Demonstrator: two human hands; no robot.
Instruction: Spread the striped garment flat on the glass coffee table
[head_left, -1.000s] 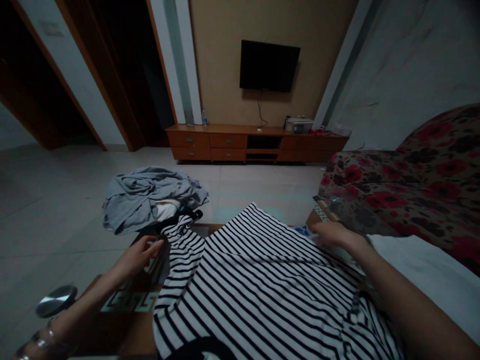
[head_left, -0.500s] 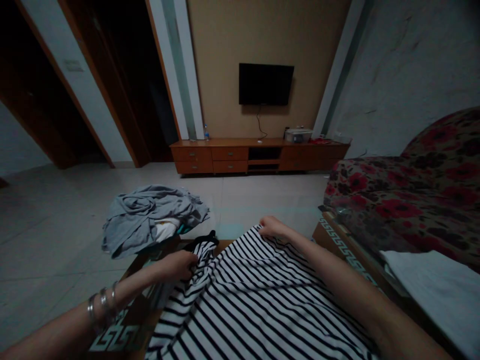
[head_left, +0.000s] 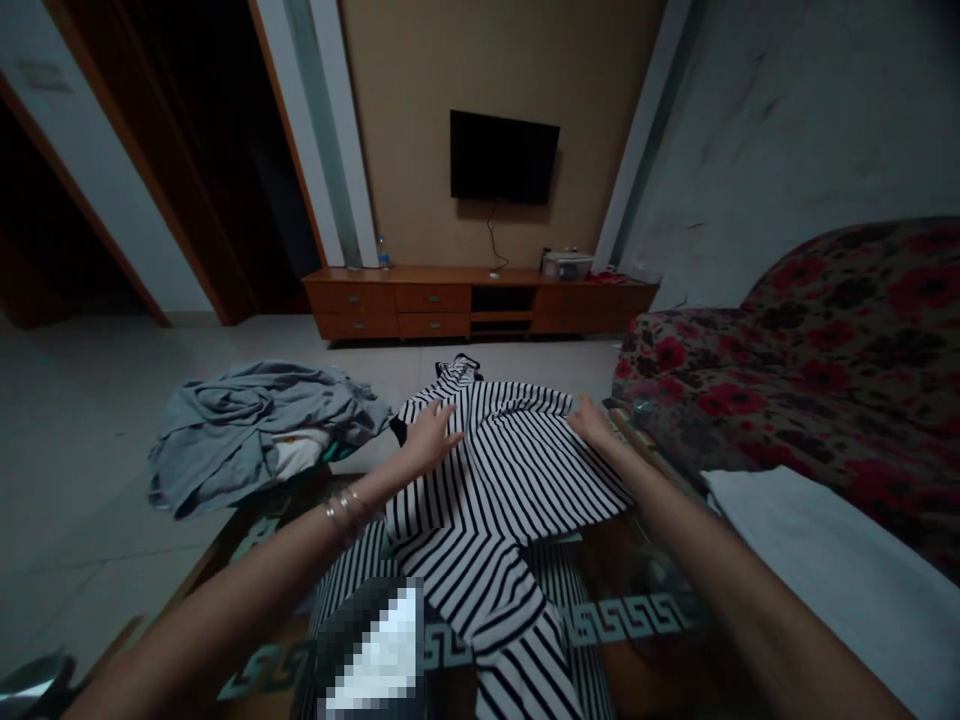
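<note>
Against the tan far wall, a dark television (head_left: 504,157) was mounted above a long wooden cabinet (head_left: 431,300), on which a plastic bottle (head_left: 383,255) and a clear box (head_left: 568,264) were placed. To the right, a flower-patterned sofa (head_left: 750,375) was partly cut off by the edge of the view. Nearer, a glass-topped bench (head_left: 637,617) was seen, marked with a pale key pattern. Over its middle the striped garment (head_left: 540,460) was spread, with one sleeve stretched toward the near side and a crumpled part bunched at the far end. By the left grip (head_left: 431,440) the upper left of the cloth was covered; its fingers were spread and nothing was clasped. The right grip (head_left: 592,425) was set at the garment's right-hand edge, and whether the fabric was pinched there could not be told. Bracelets (head_left: 346,512) were worn on the left wrist. Beyond the left forearm, grey clothes (head_left: 247,430) were heaped, and a white cloth (head_left: 810,540) was laid out beside the right forearm.
</note>
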